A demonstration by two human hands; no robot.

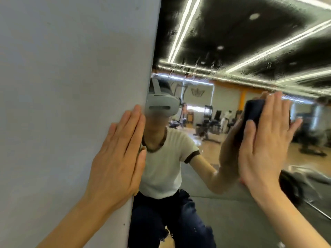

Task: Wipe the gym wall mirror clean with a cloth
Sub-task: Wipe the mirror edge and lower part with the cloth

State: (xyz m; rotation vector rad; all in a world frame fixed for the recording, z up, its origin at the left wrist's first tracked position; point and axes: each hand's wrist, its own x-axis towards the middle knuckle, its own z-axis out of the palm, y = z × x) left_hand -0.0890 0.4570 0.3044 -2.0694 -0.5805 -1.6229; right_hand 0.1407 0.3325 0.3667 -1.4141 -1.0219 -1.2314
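The wall mirror [232,51] fills the right half of the view, and its upper part is streaked with wet film. My right hand [265,145] presses a dark blue cloth [252,111] flat against the glass with straight fingers; only the cloth's upper left part shows past the hand. My left hand [118,154] rests flat on the pale wall [62,86], fingers straight, right at the mirror's left edge.
The mirror shows my own reflection in a white shirt and a headset, plus a gym room with exercise machines, a wooden floor and ceiling light strips. The pale wall ends in a vertical edge where the mirror begins.
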